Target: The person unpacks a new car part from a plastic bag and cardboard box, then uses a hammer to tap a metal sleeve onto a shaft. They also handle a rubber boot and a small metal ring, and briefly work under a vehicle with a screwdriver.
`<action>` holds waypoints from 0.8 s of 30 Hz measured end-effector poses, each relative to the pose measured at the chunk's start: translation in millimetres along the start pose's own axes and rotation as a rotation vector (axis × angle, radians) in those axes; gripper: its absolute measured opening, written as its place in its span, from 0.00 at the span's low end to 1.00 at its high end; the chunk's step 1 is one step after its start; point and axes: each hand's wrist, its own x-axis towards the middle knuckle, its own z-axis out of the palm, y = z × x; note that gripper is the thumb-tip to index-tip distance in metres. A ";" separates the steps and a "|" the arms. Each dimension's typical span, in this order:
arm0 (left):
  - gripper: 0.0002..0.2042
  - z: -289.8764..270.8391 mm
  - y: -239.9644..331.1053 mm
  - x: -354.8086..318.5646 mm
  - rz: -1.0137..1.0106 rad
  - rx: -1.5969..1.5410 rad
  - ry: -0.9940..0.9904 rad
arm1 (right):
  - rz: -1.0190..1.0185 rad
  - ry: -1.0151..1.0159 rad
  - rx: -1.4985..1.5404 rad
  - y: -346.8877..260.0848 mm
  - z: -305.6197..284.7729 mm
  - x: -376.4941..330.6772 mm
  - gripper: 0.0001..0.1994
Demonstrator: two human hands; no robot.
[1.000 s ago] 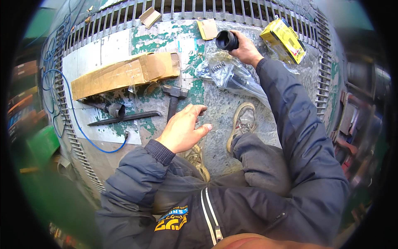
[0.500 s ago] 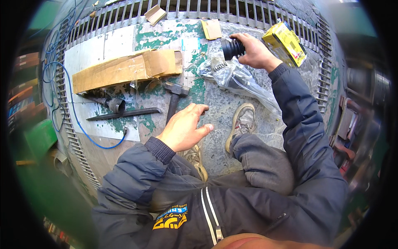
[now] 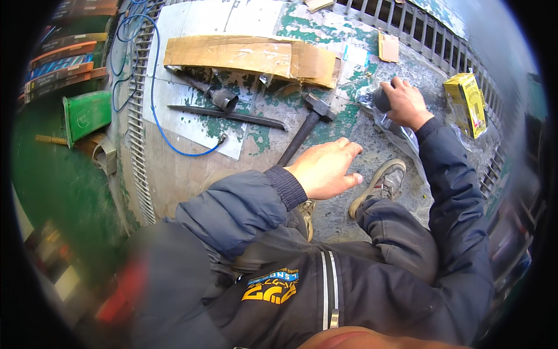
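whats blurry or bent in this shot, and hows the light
Head view, centre: the hammer and left hand look fairly sharp; head view, lower left: heavy blur; head view, right edge: hazy; head view, left side: the grating bows with the fisheye; head view, top: the white sheet is bright, while the black part under the right hand shows little detail.

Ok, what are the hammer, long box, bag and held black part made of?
Hammer: head probably steel, dull grey with a metallic look; handle material unclear.
Long box: brown cardboard, matte, creased and folded.
Bag: likely thin clear plastic, glossy, with wrinkled highlights.
Black part: maybe rubber or plastic; dark but mostly covered, so can't tell.
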 end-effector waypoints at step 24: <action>0.28 -4.2 6.0 -29.5 0.065 0.128 -0.154 | 0.053 0.159 0.274 41.6 10.0 -2.4 0.39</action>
